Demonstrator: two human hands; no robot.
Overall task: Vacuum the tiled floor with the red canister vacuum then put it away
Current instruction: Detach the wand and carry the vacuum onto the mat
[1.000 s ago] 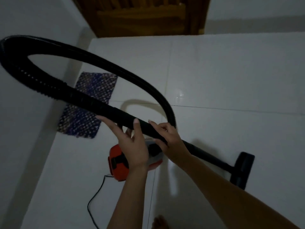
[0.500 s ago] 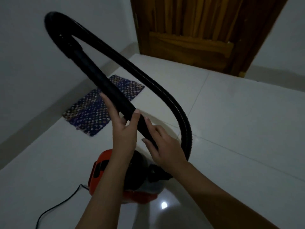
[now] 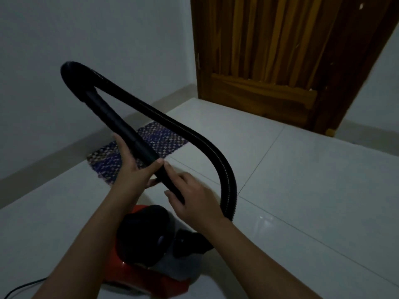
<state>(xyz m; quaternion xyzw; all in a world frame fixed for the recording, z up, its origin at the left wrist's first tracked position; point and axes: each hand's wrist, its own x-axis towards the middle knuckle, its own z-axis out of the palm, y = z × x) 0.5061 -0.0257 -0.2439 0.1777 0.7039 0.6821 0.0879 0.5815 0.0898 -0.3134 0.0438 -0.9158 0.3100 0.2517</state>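
Observation:
The red canister vacuum [image 3: 133,275] with its black top sits on the white tiled floor [image 3: 302,190] just below my arms. Its black ribbed hose [image 3: 194,134] rises from the canister's front, arcs up and left, and bends back into a smooth black wand tube [image 3: 121,124]. My left hand [image 3: 133,171] wraps the tube from below, thumb over the top. My right hand [image 3: 192,199] grips the same tube just below the left hand. The tube's lower end is hidden behind my right hand.
A blue and purple woven mat [image 3: 138,152] lies on the floor by the left wall. A closed wooden door [image 3: 280,61] stands ahead. The black power cord [image 3: 21,288] trails off at the bottom left.
My view has lifted from the floor toward the door. The hose loop has narrowed and swung more upright. The floor nozzle seen earlier at the right is out of view.

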